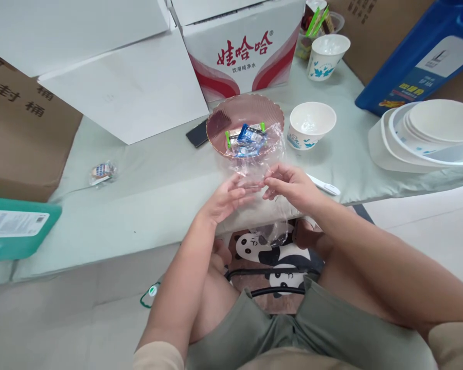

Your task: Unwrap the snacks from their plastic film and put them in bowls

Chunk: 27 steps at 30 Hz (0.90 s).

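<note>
Between my two hands stretches a clear, crinkled plastic bag (272, 218), one end reaching over the bowl and the other hanging below the table edge. My left hand (227, 198) has its thumb and fingers closed on the bag's left side. On the other side, my right hand (291, 186) pinches the film between thumb and fingers. Just beyond them stands a pink ribbed bowl (219, 115) with a gold scalloped rim. Small blue wrapped packets (250, 134) with green ends lie at the bowl, partly behind the clear film.
Right of the bowl are a paper cup (312, 126), another cup (326, 59) and a slim white object (324, 185). White tubs with stacked cups (393, 144), a blue bottle (416, 61), a phone (197, 134), a wrapped snack (103, 172), cartons (243, 56) and a green jug (19, 228) surround them.
</note>
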{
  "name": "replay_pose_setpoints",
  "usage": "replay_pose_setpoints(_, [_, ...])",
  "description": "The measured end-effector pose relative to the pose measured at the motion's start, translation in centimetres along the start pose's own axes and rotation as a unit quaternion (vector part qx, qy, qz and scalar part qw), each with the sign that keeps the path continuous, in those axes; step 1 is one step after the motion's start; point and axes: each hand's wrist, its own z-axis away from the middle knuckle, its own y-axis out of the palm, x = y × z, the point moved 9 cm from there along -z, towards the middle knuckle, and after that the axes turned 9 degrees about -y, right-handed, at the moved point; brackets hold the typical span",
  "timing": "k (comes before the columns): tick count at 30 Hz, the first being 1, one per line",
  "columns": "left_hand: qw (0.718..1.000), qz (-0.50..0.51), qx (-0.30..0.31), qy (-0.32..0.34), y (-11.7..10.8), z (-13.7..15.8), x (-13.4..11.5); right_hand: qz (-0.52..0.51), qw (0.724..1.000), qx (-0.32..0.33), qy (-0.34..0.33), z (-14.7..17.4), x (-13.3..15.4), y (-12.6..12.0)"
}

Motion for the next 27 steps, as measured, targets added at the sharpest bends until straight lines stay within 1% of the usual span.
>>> replay_pose_setpoints(1, [1.0, -0.001, 0.014, -0.021, 0.4, -0.1, 0.4, -0.003, 1.0, 0.007, 0.005, 0.1, 0.0, 0.1])
replay_pose_setpoints(2, [1.0, -0.006, 0.011, -0.028, 0.5, -0.2, 0.6, -0.002, 1.0, 0.011, 0.011, 0.1, -0.1, 0.1])
replay_pose_setpoints(3, [1.0, -0.009, -0.007, -0.019, 0.4, -0.2, 0.5, 0.001, 1.0, 0.013, 0.017, 0.2, -0.2, 0.0])
replay_pose_setpoints(4, [0.999, -0.004, -0.033, 0.004, 0.0, -0.1, 0.1, 0.008, 1.0, 0.013, 0.025, 0.2, -0.3, -0.1])
replay_pose_setpoints(6, [0.993, 0.026, -0.086, 0.07, -0.8, 0.3, -1.1, 0.029, 0.999, 0.01, 0.043, 0.4, -0.7, -0.4])
replay_pose_setpoints(8, [0.984, 0.063, -0.112, 0.124, -1.5, 0.8, -2.1, 0.05, 0.997, 0.003, 0.059, 0.5, -0.9, -0.7])
replay_pose_setpoints(9, [0.98, 0.079, -0.118, 0.138, -1.8, 0.9, -2.4, 0.057, 0.996, -0.001, 0.066, 0.6, -1.0, -0.9])
replay_pose_setpoints(11, [0.977, 0.103, -0.126, 0.139, -2.4, 1.0, -2.5, 0.06, 0.996, -0.013, 0.069, 0.6, -1.0, -1.2])
replay_pose_setpoints(13, [0.982, 0.106, -0.116, 0.108, -2.7, 0.8, -1.9, 0.055, 0.996, -0.026, 0.06, 0.6, -0.7, -1.5])
replay_pose_setpoints(14, [0.987, 0.098, -0.097, 0.078, -2.5, 0.6, -1.3, 0.051, 0.997, -0.031, 0.054, 0.6, -0.6, -1.6])
replay_pose_setpoints(16, [0.998, 0.063, -0.025, 0.0, -1.2, 0.4, 0.2, 0.04, 0.998, -0.033, 0.045, 0.7, -0.3, -1.6])
replay_pose_setpoints(17, [0.998, 0.039, 0.015, -0.039, -0.4, 0.4, 1.0, 0.035, 0.998, -0.028, 0.042, 0.7, -0.3, -1.4])
replay_pose_setpoints(18, [0.996, 0.016, 0.045, -0.069, 0.4, 0.5, 1.7, 0.031, 0.998, -0.02, 0.042, 0.8, -0.3, -1.3])
replay_pose_setpoints(19, [0.995, -0.003, 0.057, -0.085, 0.8, 0.5, 2.1, 0.029, 0.999, -0.011, 0.042, 0.9, -0.3, -1.1])
replay_pose_setpoints(20, [0.995, -0.019, 0.05, -0.087, 1.0, 0.5, 2.2, 0.03, 0.999, -0.002, 0.044, 0.9, -0.4, -0.8])
replay_pose_setpoints(21, [0.996, -0.032, 0.026, -0.079, 0.8, 0.3, 2.1, 0.033, 0.998, 0.006, 0.046, 1.0, -0.5, -0.7])
replay_pose_setpoints(24, [0.996, -0.047, -0.076, -0.026, -0.5, 0.0, 0.9, 0.05, 0.998, 0.007, 0.047, 1.0, -0.7, -0.8])
replay_pose_setpoints(27, [0.991, -0.043, -0.128, 0.022, -1.2, 0.1, -0.3, 0.083, 0.995, -0.003, 0.048, 1.1, -0.8, -1.4])
